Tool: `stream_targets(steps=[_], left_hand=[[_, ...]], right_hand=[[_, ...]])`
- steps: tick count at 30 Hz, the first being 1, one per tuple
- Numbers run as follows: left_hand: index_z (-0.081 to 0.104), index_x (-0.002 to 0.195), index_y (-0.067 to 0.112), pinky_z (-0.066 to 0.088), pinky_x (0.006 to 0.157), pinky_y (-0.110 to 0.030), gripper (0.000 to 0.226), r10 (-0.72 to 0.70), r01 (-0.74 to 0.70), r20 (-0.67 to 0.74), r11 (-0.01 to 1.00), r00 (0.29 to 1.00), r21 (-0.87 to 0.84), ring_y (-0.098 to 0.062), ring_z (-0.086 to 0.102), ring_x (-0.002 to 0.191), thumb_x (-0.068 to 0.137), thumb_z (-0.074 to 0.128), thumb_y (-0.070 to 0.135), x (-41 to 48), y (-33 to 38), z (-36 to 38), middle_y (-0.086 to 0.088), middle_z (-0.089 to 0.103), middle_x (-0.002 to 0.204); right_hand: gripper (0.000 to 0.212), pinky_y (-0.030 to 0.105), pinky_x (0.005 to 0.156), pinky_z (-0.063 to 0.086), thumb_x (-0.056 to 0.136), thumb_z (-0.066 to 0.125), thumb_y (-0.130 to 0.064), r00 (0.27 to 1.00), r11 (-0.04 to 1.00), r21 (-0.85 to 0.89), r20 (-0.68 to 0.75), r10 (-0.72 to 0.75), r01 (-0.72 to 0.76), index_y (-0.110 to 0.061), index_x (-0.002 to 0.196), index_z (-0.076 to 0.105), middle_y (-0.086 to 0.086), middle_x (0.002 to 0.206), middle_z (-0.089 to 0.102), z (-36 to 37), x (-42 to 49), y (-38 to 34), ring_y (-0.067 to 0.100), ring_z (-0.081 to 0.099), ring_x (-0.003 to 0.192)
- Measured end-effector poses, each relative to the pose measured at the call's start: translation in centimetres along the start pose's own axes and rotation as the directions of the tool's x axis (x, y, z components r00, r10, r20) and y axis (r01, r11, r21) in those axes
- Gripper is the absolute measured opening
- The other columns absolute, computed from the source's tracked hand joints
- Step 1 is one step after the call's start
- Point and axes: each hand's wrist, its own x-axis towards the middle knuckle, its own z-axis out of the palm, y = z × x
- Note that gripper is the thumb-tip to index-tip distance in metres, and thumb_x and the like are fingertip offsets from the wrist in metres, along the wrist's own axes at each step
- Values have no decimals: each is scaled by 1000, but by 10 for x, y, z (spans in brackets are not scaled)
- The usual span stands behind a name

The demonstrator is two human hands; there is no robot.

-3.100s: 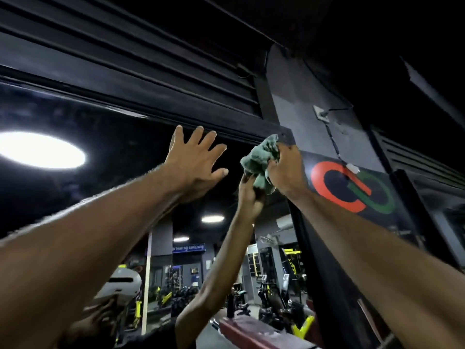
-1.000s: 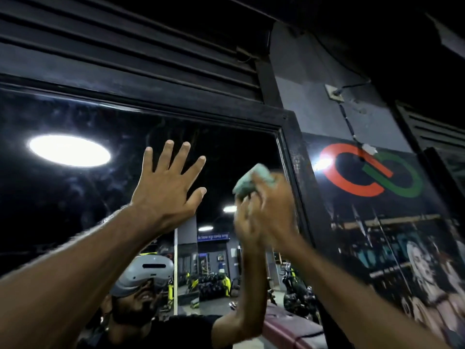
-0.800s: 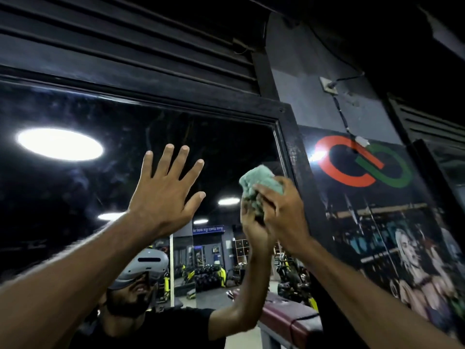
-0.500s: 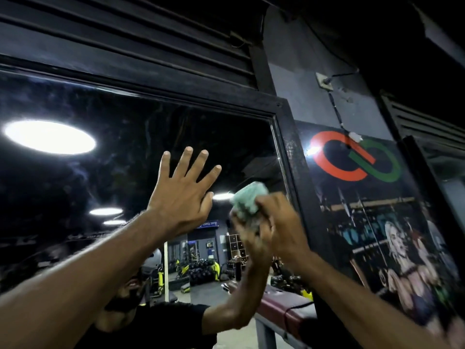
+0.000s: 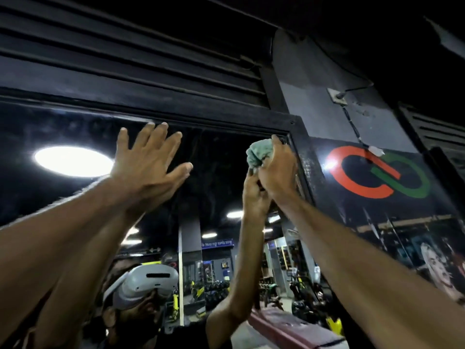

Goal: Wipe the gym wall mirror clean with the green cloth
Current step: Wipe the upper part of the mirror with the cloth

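The gym wall mirror point(image 5: 216, 172) fills the left and middle of the head view inside a black frame point(image 5: 304, 157). My right hand point(image 5: 278, 172) presses a bunched green cloth point(image 5: 259, 153) against the glass in the mirror's top right corner, close to the frame. The reflection of that hand meets it from below. My left hand point(image 5: 148, 167) lies flat on the glass just under the top frame edge, fingers spread, holding nothing.
A black slatted panel point(image 5: 125, 54) runs above the mirror. Right of the frame, a dark poster with a red and green logo point(image 5: 377, 177) covers the wall under a grey column with a cable. The mirror reflects ceiling lights, gym machines and a maroon bench point(image 5: 289, 328).
My right hand has carried the cloth up and to the right, from mid-glass into the top right corner. My left hand has slid upward to just below the top frame.
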Motion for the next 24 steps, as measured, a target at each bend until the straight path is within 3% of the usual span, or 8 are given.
stream_targets(steps=[3, 5, 9, 11, 15, 17, 20, 24], left_hand=[[15, 162, 40, 8, 122, -64, 93, 15, -15, 2, 997, 1000, 70, -24, 6, 159, 82, 1, 85, 11, -32, -9, 2, 12, 173], [13, 163, 39, 10, 122, -64, 95, 34, -36, 26, 994, 999, 105, -24, 6, 159, 81, -2, 85, 13, -44, -14, 2, 10, 173], [3, 164, 36, 7, 123, -62, 95, 35, -39, 52, 995, 998, 91, -23, -3, 160, 81, -5, 81, 10, -43, -10, 1, 0, 174], [0, 164, 36, 5, 124, -62, 96, 32, -38, 72, 996, 997, 80, -23, -4, 160, 80, -7, 81, 9, -43, -10, 0, -2, 174], [-2, 165, 35, 0, 125, -60, 93, 41, -45, 87, 998, 995, 41, -23, -6, 160, 83, -4, 79, -6, -40, -10, -1, -3, 174], [-3, 165, 33, -1, 126, -58, 93, 47, -51, 96, 998, 994, 44, -23, -8, 160, 84, -3, 77, -19, -38, -10, -2, -5, 174], [0, 165, 29, -1, 127, -56, 91, 41, -41, 82, 999, 996, 8, -22, -10, 160, 87, 1, 76, -36, -33, -10, -3, -5, 174], [5, 166, 25, 1, 128, -55, 86, 43, -38, 84, 998, 996, -49, -23, -8, 160, 92, 9, 70, -69, -27, -10, -6, -3, 174]], right_hand=[[43, 23, 84, 49, 82, 62, -3, 912, 908, 229, 133, -387, 352, -5, 125, 62, -2, 99, 61, -3, -43, -25, 8, 59, 99], [38, 33, 83, 51, 86, 59, -6, 827, 857, 197, 230, -513, 477, -9, 124, 65, 7, 101, 60, -1, -27, -15, 19, 58, 97], [39, 30, 83, 43, 87, 57, -6, 996, 995, 37, 18, -89, 89, -15, 124, 65, 17, 110, 58, 25, 49, -31, 34, 58, 105], [36, 28, 82, 40, 88, 53, -8, 977, 976, 53, 29, -211, 209, -14, 120, 67, 12, 103, 60, 31, 14, -63, 28, 57, 102], [48, 27, 73, 38, 76, 49, -19, 769, 800, 251, 231, -596, 545, -11, 119, 70, 7, 94, 59, 12, -26, -56, 15, 47, 88], [39, 33, 81, 41, 84, 53, -8, 847, 875, 66, 222, -482, 481, -13, 120, 68, 17, 106, 59, 19, 14, -48, 28, 54, 100], [37, 36, 90, 45, 95, 49, -18, 979, 987, 78, 139, -151, 142, -19, 128, 63, 16, 115, 56, 32, 7, -69, 30, 54, 105], [57, 29, 78, 40, 82, 65, -17, 795, 855, 272, 323, -513, 441, -20, 138, 53, 8, 114, 48, -8, -134, -58, 18, 42, 103]])
